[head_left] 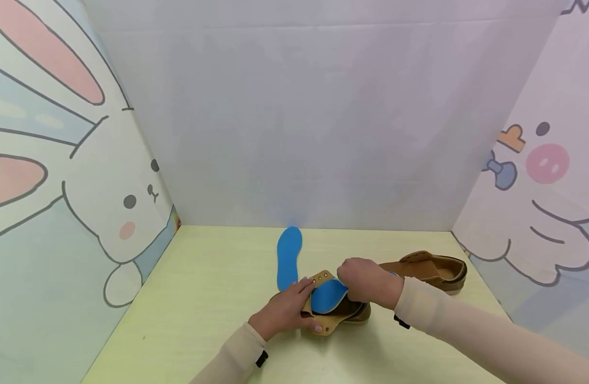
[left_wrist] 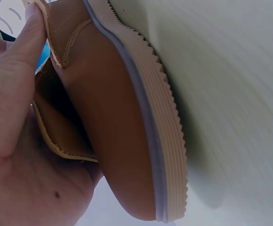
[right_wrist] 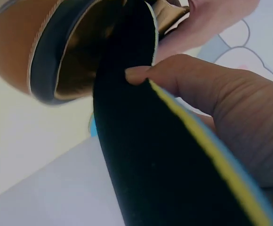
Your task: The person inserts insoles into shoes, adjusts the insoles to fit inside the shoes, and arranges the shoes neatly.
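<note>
A brown lace-up shoe (head_left: 364, 314) with a ridged pale sole lies on the table, its eyelet flaps spread apart. My left hand (head_left: 287, 309) grips it around the opening, thumb on the near flap and fingers over the far one. In the left wrist view the toe of the shoe (left_wrist: 113, 122) fills the middle. Above the opening, my right hand (head_left: 368, 280) pinches an insole (head_left: 328, 297), blue on top with a dark underside. One end of this insole (right_wrist: 132, 127) reaches into the shoe; the other sticks out behind, past the right hand.
A second blue insole (head_left: 288, 258) lies flat on the pale yellow table (head_left: 203, 298), beyond my left hand. Another brown shoe (head_left: 455, 274) stands to the right, partly behind my right forearm. A plain back wall (head_left: 294, 122) and two cartoon-printed side panels enclose the table.
</note>
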Available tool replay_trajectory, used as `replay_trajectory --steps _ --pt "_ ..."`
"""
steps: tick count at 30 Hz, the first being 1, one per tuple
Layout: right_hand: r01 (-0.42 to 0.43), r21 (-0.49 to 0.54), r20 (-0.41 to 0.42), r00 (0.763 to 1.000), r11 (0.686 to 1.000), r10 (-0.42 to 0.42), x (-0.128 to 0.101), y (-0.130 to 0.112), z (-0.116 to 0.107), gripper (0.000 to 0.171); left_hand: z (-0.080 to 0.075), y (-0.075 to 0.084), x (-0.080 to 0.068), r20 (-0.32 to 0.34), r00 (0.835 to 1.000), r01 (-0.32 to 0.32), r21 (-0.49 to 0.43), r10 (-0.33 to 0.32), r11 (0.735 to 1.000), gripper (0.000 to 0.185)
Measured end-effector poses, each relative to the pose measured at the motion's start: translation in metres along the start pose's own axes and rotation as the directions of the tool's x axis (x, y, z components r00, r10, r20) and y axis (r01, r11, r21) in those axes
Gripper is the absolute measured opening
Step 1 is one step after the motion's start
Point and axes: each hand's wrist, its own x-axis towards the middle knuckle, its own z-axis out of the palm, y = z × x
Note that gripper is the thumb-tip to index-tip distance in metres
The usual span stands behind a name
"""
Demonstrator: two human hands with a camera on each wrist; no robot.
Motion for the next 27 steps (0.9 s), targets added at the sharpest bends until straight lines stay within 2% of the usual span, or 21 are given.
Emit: replay_trajectory --steps 8,18,27 --pt "0.01 0.01 -0.031 0.999 1.0 -0.009 0.005 0.001 0.013 0.016 0.002 0.001 0.003 0.005 1.0 0.006 0.007 -0.006 1.0 0.104" --pt "0.062 0.113 -0.07 0.996 0.992 -0.054 0.003 0.01 0.027 0.016 0.003 0.001 0.002 -0.001 1.0 0.005 0.001 -0.005 1.0 0.104" --pt "0.051 0.158 -0.063 0.997 0.986 -0.041 0.008 0.014 0.039 0.015 0.003 -0.001 0.003 0.004 1.0 0.012 -0.001 -0.012 1.0 0.106"
